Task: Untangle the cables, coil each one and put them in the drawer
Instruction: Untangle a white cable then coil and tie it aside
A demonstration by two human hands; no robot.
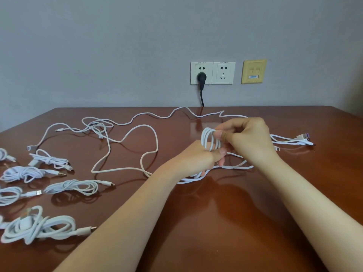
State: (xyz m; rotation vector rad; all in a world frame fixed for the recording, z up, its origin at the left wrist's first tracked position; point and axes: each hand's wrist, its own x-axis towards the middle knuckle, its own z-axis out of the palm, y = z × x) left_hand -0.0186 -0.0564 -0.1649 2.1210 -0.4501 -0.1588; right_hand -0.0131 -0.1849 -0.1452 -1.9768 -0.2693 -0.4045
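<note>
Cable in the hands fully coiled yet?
No: the left hand and right hand hold a few loops, while the rest of the cable trails loose over the table.

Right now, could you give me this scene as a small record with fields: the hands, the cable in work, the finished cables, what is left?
left hand: holds the half-wound coil from below
right hand: pinches the top of the coil
cable in work: white; loose tail lies in long bends across the table
finished: several white bundles at the table's left
left to do: loose cables at the right and at the far left
drawer: not in view
</note>
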